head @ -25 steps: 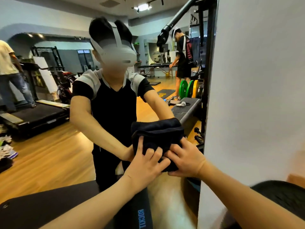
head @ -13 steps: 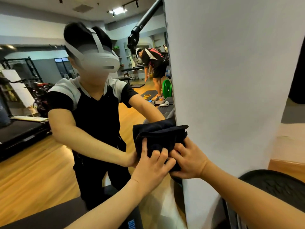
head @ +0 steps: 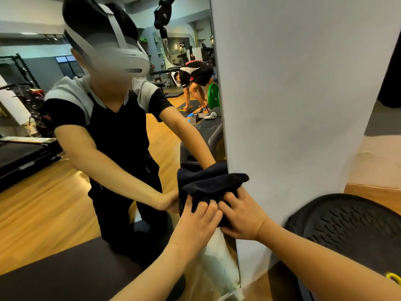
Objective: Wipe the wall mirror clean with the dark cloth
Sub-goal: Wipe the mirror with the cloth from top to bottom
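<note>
Currently both hands on the dark cloth (head: 208, 187), which is bunched and pressed flat against the wall mirror (head: 152, 148) at its right-hand edge. Left hand (head: 198, 222): fingers curled over the cloth's lower fold, knuckles up, gripping it. Right hand (head: 240, 216): just beside the left and touching it, fingertips dug into the same fold, thumb tucked under the bundle. Beyond the right fingers, a corner of cloth overhangs the mirror edge onto the white wall (head: 303, 105).

Judgement: mid-wipe along the mirror's edge strip.

Risks from here:
- Cloth is wadded, so only a small patch likely meets the glass; streaks or missed bands may result.
- Overhanging corner may drag over the wall, picking up dust and smearing it back onto the glass.
- Two-handed pressure near the edge could flex or shift the panel; cannot tell how it is mounted.
- Black chair back (head: 347, 224) sits below the right forearm; a downward stroke may knock the elbow on it.
</note>
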Demonstrator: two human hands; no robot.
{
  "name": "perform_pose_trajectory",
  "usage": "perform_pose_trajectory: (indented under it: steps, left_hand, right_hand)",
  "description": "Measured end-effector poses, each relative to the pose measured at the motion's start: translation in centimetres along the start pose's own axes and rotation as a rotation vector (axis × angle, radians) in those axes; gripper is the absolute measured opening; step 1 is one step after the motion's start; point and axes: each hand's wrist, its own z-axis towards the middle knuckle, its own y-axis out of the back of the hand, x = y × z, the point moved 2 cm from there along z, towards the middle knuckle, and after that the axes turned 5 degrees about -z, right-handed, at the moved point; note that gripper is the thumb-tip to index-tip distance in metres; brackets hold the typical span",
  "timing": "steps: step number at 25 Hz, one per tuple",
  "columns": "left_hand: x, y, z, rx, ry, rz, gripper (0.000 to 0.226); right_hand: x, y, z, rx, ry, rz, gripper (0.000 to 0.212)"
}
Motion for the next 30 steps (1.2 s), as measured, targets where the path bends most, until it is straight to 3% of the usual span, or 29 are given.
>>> perform_pose_trajectory:
  steps: [6,11,14,20,30]
  left_hand:
    - [1.8,0.4,-4.4,-0.005,-0.02,0.006,0.032]
    - [5.4,2.7,-10.0,0.008,0.026,-0.003,0.038]
    - [7.6,3.9,-13.6,0.022,0.055,0.02,0.027]
    - [13.2,5.4,-22.7,-0.028,0.107,0.095,0.014]
    - [23.4,8.8,-40.2,0.034,0.17,0.156,0.011]
  right_hand:
    - [4.1,0.9,1.3,0.094,0.001,0.025,0.052]
    - [9.7,0.2,4.8,0.24,0.034,0.009,0.054]
    - [13.0,-0.4,7.2,0.308,0.019,0.034,0.052]
    - [21.8,-0.9,12.9,0.231,0.085,0.027,0.052]
    - [39.1,-1.9,23.1,-0.093,0.161,0.161,0.061]
